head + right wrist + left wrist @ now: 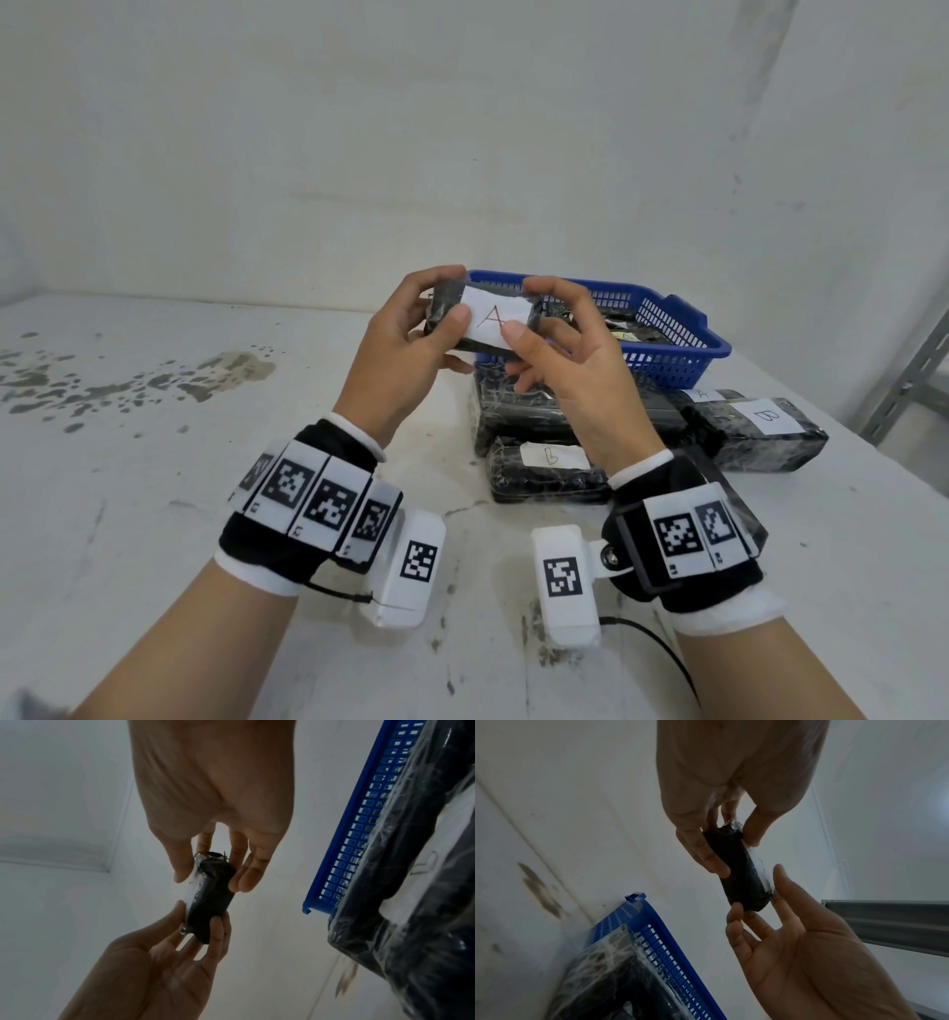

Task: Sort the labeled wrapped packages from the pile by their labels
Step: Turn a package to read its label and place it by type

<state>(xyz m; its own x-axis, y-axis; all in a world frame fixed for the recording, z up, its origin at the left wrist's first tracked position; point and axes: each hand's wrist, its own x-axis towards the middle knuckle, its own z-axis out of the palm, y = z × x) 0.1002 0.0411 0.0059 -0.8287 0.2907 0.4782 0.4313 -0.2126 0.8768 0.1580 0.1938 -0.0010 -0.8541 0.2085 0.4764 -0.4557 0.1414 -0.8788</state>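
The head view looks forward and down over both wrists. Each wrist view looks up from close below its palm. All three share the package (482,318) and basket (667,329).

Stained white table (205,462), blue basket (672,354), wrapped black packages (544,473)

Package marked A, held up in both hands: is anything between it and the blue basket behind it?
Nothing visible does. The package marked A is pinched at its ends by the left hand and right hand, in the air just in front of the blue basket. The basket's top is open, though wrapped packages already lie inside.
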